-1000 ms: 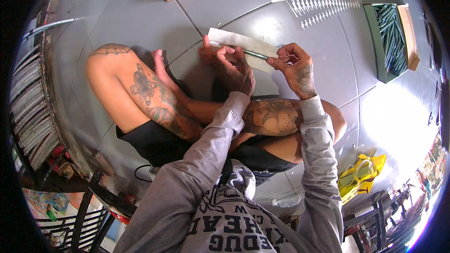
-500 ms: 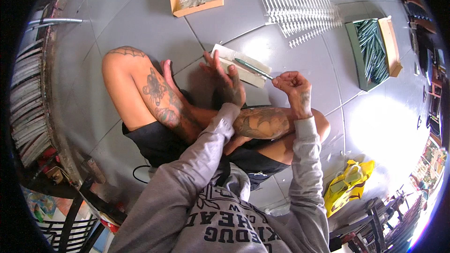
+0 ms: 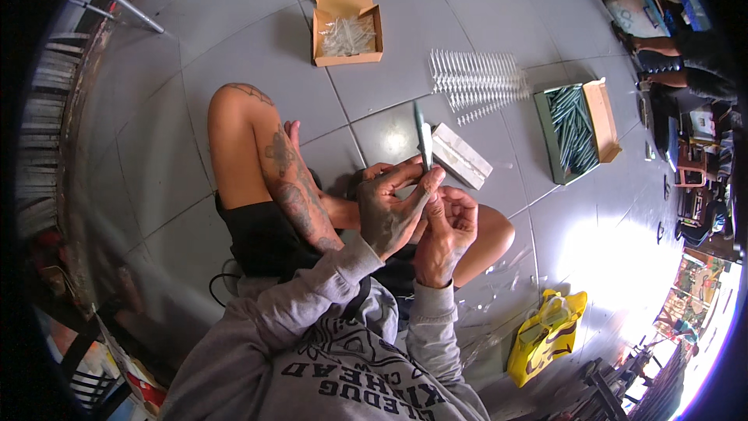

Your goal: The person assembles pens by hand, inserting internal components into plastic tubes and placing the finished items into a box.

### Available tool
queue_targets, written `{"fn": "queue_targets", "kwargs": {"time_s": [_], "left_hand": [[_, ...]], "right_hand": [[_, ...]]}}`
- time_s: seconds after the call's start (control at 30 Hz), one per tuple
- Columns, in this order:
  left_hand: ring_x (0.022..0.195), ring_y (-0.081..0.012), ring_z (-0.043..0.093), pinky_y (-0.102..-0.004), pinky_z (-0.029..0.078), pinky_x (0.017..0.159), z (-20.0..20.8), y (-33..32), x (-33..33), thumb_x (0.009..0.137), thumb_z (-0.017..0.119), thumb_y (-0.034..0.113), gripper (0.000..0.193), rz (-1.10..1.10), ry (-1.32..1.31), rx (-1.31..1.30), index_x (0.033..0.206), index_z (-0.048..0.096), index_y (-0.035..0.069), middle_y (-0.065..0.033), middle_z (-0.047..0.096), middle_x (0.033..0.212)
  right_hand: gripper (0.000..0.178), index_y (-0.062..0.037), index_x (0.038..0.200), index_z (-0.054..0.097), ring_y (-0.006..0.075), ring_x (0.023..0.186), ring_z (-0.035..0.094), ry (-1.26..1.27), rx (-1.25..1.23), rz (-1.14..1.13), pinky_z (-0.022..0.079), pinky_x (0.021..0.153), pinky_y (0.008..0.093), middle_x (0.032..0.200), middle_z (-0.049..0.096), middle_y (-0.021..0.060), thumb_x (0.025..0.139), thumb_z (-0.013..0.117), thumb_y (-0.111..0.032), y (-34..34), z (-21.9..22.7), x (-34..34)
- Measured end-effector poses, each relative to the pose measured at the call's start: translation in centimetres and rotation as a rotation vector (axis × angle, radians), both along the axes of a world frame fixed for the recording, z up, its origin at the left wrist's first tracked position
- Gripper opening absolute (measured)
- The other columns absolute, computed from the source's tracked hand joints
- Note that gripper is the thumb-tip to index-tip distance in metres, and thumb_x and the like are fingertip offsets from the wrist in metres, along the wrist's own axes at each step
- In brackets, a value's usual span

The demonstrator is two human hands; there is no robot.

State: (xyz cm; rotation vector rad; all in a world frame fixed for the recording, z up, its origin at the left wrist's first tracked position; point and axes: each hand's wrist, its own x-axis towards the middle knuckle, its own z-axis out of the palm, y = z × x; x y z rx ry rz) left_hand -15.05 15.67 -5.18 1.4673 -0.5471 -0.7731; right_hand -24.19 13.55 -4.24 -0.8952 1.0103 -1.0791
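Seated on floor, working thin green stick (image 3: 421, 134).
Left hand (image 3: 392, 206) pinches stick upright; right hand (image 3: 449, 230) curled at base. Keep it steady.

The lower end of the thin green stick (image 3: 421, 136) is hidden inside the left hand (image 3: 393, 206), the right hand's (image 3: 446, 235) fingertips tuck behind it, and the far cardboard box's (image 3: 346, 12) clear contents are too small to tell.
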Motion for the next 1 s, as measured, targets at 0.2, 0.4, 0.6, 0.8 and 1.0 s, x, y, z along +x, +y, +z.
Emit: {"fn": "queue_targets", "kwargs": {"time_s": [0.2, 0.4, 0.6, 0.8, 1.0], "left_hand": [[0.103, -0.0178, 0.072, -0.0363, 0.034, 0.091, 3.4, 1.0, 1.3, 0.094, 0.071, 0.035, 0.028, -0.085, -0.441, -0.101, 0.089, 0.079, 0.009, -0.0052, 0.077, 0.082], [0.075, -0.0067, 0.069, -0.0324, 0.034, 0.086, 6.9, 1.0, 0.7, 0.099, 0.065, 0.034, 0.028, -0.108, -0.418, -0.109, 0.091, 0.079, 0.01, 0.0002, 0.078, 0.083], [0.055, -0.0076, 0.061, -0.0315, 0.034, 0.079, 8.6, 0.4, -0.5, 0.101, 0.063, 0.034, 0.032, -0.019, -0.534, -0.153, 0.082, 0.077, 0.012, 0.0027, 0.074, 0.068], [0.049, -0.0088, 0.058, -0.031, 0.035, 0.079, 9.5, 0.3, -1.1, 0.103, 0.06, 0.033, 0.041, -0.008, -0.464, -0.217, 0.071, 0.073, 0.012, 0.0032, 0.069, 0.059], [0.047, -0.0091, 0.056, -0.03, 0.038, 0.079, 10.4, 0.8, -1.1, 0.105, 0.055, 0.034, 0.051, -0.046, -0.38, -0.17, 0.063, 0.069, 0.01, 0.0001, 0.064, 0.052]], "right_hand": [[0.019, 0.0073, 0.111, 0.064, 0.0112, 0.082, 0.068, 0.159, -0.039, 0.159, 0.056, 0.075, 0.0237, 0.095, 0.073, 0.0104, 0.099, 0.067, -0.007, 1.0, 2.7, -1.4], [0.02, 0.0078, 0.11, 0.065, 0.0113, 0.08, 0.068, 0.177, -0.171, 0.039, 0.054, 0.073, 0.0227, 0.093, 0.073, 0.0102, 0.099, 0.068, -0.009, 2.6, 4.4, -2.0], [0.019, 0.0086, 0.11, 0.065, 0.0107, 0.08, 0.067, 0.198, -0.323, -0.115, 0.053, 0.072, 0.0226, 0.098, 0.071, 0.0114, 0.099, 0.067, -0.007, 4.1, 5.4, -1.5], [0.02, 0.0094, 0.112, 0.065, 0.0093, 0.075, 0.065, 0.239, -0.396, -0.162, 0.051, 0.068, 0.0204, 0.093, 0.072, 0.0103, 0.099, 0.067, -0.005, 5.0, 5.5, -2.1], [0.021, 0.0098, 0.113, 0.065, 0.0088, 0.076, 0.065, 0.255, -0.494, -0.187, 0.05, 0.068, 0.0197, 0.092, 0.073, 0.0107, 0.098, 0.069, -0.004, 5.8, 5.8, -2.3]]}}
